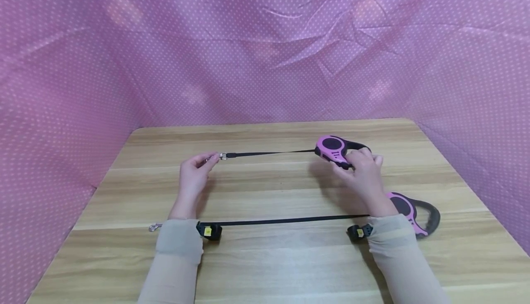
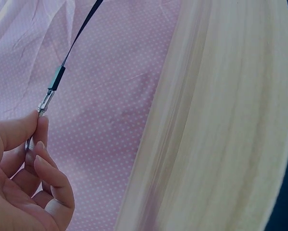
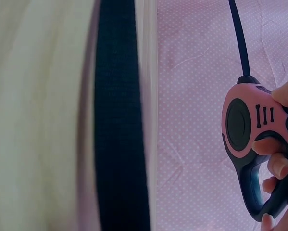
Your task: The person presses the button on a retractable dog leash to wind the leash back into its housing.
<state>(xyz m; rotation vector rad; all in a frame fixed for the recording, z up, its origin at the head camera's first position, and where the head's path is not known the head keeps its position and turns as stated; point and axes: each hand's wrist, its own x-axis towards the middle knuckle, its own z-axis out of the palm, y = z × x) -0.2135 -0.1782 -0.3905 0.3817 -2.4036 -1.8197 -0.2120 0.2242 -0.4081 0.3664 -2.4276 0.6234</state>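
Observation:
My right hand (image 1: 361,174) grips a pink and black retractable dog leash (image 1: 332,144) by its black loop handle, raised over the table. In the right wrist view, fingers pass through the handle of this leash (image 3: 237,120). Its black strap (image 1: 269,153) runs leftward, stretched nearly straight. At the other end, my left hand (image 1: 193,177) pinches the metal snap hook (image 1: 223,156) between thumb and index finger. The left wrist view shows the hook (image 2: 46,102) partly covered by the fingertips, the other fingers curled below.
A second pink and black leash (image 1: 401,205) lies nearer on the wooden table (image 1: 281,267), partly behind the right forearm. Its strap (image 1: 290,220) stretches left under the left forearm to its metal hook (image 1: 155,227). Pink dotted cloth (image 1: 265,65) hangs around the back and sides.

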